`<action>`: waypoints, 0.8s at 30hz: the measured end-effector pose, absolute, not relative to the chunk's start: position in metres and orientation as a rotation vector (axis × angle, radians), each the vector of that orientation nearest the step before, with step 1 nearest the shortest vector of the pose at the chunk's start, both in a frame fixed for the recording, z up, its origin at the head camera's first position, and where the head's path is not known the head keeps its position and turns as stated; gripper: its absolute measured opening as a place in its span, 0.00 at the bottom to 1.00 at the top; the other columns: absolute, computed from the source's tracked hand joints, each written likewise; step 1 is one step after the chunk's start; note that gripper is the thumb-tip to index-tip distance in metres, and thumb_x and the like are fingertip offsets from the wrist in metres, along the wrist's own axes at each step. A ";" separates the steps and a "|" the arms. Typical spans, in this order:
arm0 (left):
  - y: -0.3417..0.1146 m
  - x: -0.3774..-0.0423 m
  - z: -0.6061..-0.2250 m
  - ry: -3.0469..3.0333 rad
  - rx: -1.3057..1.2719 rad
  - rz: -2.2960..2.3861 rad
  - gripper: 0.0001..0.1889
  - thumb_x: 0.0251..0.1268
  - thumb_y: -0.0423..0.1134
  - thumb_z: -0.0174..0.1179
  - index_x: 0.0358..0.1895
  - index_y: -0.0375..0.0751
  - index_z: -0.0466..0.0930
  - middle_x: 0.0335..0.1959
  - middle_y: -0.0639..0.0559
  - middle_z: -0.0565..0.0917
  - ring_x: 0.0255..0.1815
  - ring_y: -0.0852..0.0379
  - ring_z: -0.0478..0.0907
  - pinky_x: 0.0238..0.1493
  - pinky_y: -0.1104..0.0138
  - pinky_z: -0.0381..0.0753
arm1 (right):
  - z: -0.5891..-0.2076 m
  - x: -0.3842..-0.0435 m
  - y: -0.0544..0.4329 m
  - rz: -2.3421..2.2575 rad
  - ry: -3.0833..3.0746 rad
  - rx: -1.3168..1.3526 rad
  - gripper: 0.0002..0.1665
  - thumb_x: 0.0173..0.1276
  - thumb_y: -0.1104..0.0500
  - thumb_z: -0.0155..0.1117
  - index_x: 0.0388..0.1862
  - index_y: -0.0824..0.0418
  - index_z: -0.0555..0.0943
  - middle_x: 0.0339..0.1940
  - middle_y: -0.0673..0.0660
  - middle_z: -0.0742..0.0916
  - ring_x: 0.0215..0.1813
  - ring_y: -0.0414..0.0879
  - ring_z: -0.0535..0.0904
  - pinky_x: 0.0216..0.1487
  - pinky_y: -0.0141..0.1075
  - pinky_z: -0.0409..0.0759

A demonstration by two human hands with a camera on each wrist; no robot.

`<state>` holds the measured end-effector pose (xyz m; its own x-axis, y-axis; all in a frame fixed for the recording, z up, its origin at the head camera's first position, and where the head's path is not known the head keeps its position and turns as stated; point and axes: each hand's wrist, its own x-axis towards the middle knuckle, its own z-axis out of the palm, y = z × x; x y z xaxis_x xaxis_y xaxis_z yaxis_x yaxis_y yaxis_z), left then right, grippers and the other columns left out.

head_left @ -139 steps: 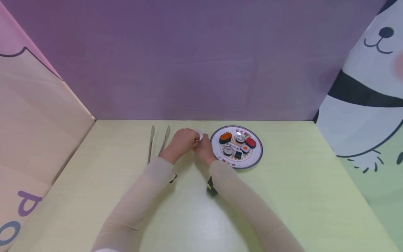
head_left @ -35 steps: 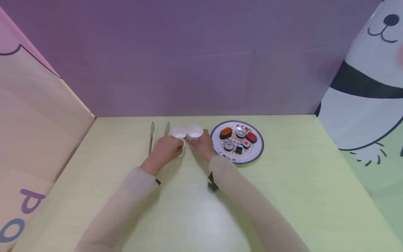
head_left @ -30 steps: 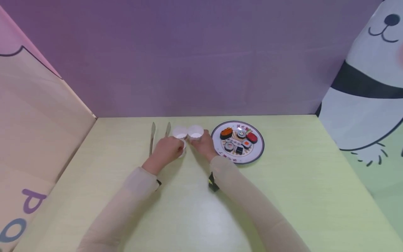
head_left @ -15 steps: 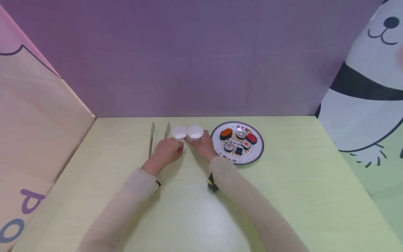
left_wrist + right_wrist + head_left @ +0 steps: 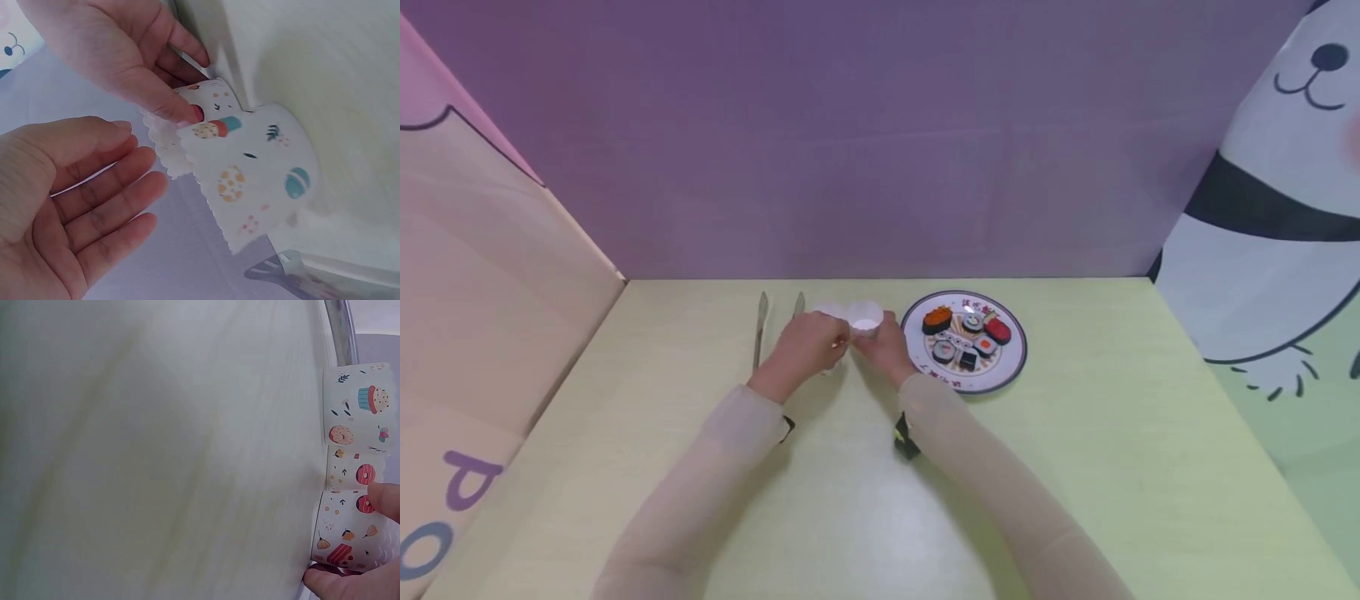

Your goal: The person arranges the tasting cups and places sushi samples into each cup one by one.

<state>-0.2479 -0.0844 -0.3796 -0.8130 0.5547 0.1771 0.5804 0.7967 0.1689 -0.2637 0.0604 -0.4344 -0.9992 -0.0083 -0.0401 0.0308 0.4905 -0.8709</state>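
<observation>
Three white paper baking cups with scalloped rims and printed sweets stand close together. My right hand [image 5: 887,348] pinches the rightmost cup [image 5: 867,318], its thumb on the printed wall [image 5: 347,528] in the right wrist view. A middle cup [image 5: 352,467] and another cup with a cupcake print [image 5: 359,406] line up beyond it. In the head view my left hand [image 5: 805,348] hovers over the cups and hides much of the front one. The left wrist view shows that hand [image 5: 94,200] with loosely bent fingers and nothing in them, beside a cup [image 5: 256,172].
A round plate [image 5: 1015,367] with several sushi pieces on it sits just right of my right hand. Two slim metal utensils, one [image 5: 761,329] further left and one [image 5: 799,305] partly behind my left hand, lie on the table. A purple backdrop [image 5: 880,167] rises behind.
Earlier both hands were together around a white cup; then the cups appeared side by side. Since half a second ago my left hand has left the front cup, moving up and right. Right hand stays.
</observation>
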 end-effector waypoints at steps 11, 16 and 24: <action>-0.067 -0.257 -0.376 -2.839 -0.881 -0.264 0.03 0.58 0.35 0.63 0.29 0.42 0.85 0.25 0.51 0.84 0.23 0.55 0.78 0.25 0.63 0.77 | -0.434 -0.263 0.061 -1.576 2.675 0.004 0.34 0.59 0.59 0.65 0.60 0.73 0.64 0.55 0.69 0.76 0.56 0.58 0.73 0.61 0.46 0.69; -0.059 -0.264 -0.379 -2.844 -0.878 -0.273 0.04 0.58 0.33 0.61 0.27 0.41 0.84 0.24 0.52 0.83 0.23 0.55 0.76 0.26 0.63 0.75 | -0.436 -0.265 0.062 -1.500 2.727 -0.028 0.35 0.59 0.59 0.62 0.61 0.75 0.63 0.56 0.70 0.76 0.56 0.58 0.73 0.61 0.45 0.69; -0.049 -0.270 -0.383 -2.861 -0.848 -0.266 0.05 0.58 0.32 0.61 0.25 0.41 0.83 0.23 0.52 0.82 0.23 0.54 0.75 0.26 0.61 0.74 | -0.439 -0.268 0.065 -1.465 2.788 -0.072 0.32 0.55 0.66 0.58 0.58 0.77 0.63 0.51 0.72 0.78 0.48 0.58 0.73 0.56 0.46 0.72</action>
